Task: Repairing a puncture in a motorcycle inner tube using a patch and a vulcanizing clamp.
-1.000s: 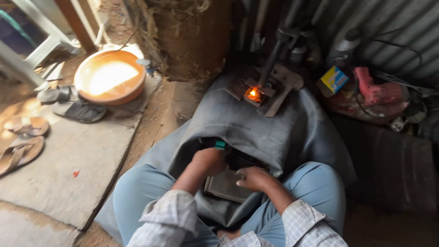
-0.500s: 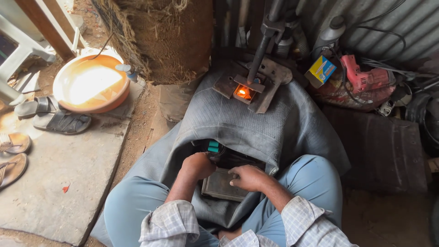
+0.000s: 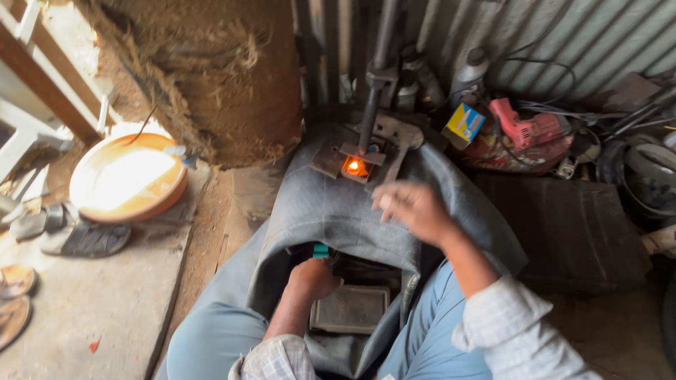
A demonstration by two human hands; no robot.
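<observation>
the right hand (image 3: 412, 205) has lifted off the lap and now hovers, fingers loosely curled and empty, above the grey rubber tube (image 3: 338, 211). the left hand (image 3: 313, 278) rests inside its fold, grip hidden. the tube looks heavy, floppy; best held at the edge.

Two hands (image 3: 362, 243), one orange basin (image 3: 127, 179), one red drill (image 3: 528, 130), one glowing press (image 3: 358, 165).

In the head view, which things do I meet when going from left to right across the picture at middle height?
Dark sandals → round orange basin → glowing orange ember under a metal press → right hand → yellow-blue box → red power drill.
</observation>
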